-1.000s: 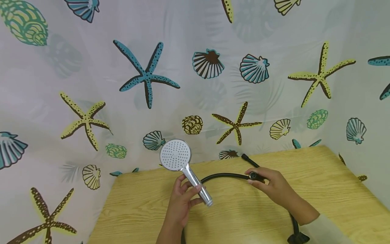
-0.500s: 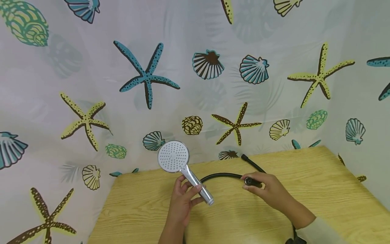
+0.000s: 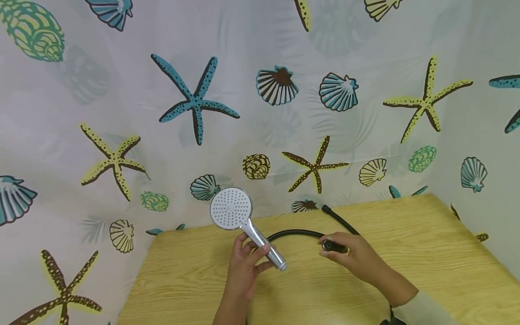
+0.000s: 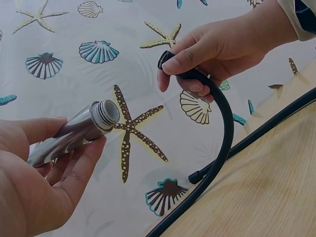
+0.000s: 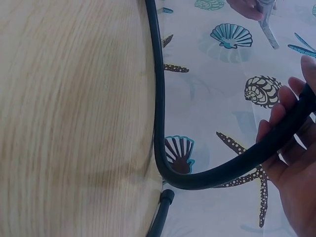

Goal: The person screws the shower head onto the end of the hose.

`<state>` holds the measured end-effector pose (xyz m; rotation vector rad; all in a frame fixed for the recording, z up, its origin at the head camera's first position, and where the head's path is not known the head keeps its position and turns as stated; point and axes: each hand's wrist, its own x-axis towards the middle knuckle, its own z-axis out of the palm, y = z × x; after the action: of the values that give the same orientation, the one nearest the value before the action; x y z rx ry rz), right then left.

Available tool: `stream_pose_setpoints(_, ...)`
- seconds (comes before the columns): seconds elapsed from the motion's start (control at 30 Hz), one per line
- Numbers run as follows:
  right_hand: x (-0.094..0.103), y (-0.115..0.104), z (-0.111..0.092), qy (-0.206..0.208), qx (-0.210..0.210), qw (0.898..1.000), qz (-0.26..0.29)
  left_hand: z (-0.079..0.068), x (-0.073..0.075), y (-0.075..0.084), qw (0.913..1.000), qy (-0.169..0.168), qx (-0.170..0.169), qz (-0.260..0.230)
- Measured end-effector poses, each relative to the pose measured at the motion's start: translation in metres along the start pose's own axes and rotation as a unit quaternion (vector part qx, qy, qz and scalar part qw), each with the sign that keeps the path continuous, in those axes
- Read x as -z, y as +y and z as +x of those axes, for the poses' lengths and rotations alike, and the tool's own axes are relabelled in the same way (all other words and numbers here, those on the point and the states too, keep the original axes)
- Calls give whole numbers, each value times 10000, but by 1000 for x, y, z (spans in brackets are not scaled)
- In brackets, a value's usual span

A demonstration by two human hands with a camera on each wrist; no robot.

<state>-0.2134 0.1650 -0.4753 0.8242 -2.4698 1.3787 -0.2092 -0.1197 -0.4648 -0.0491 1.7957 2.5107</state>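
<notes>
In the head view my left hand (image 3: 242, 271) grips the chrome handle of a hand shower (image 3: 230, 208), its round white nozzle face up and to the left. The handle tilts down to the right, and its bare threaded end (image 4: 106, 114) shows in the left wrist view. My right hand (image 3: 361, 258) holds a black shower hose (image 3: 296, 232) near one end, between thumb and fingers. That end's dark opening (image 3: 327, 245) faces the handle, with a gap between them. In the right wrist view the hose (image 5: 232, 168) curves away from the fingers.
The hose's other end (image 3: 326, 209) lies at the back edge of the wooden table (image 3: 183, 257). A black piece (image 3: 393, 322) is partly visible by the right sleeve. Behind the table hangs a curtain (image 3: 260, 122) printed with shells and starfish.
My right hand has moved slightly left and down with the hose end, closer to the hand shower's handle. The hand shower has shifted only a little.
</notes>
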Motion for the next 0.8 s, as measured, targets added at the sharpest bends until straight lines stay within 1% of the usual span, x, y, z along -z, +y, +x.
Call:
stream_pose_setpoints(0.27, -4, 1, -1, -75, -72, 9999, -107, 0, -2, -1, 10000, 36, 40, -78)
stream_pose_setpoints(0.5, -8, 3, 0, -188, 21, 9998, -73, -1, -4, -1, 10000, -27, -8, -91)
stream_pose_setpoints(0.8, -13, 1, 0, -214, 0, 9994, -255, -3, -7, -2, 9999, 37, -12, -162)
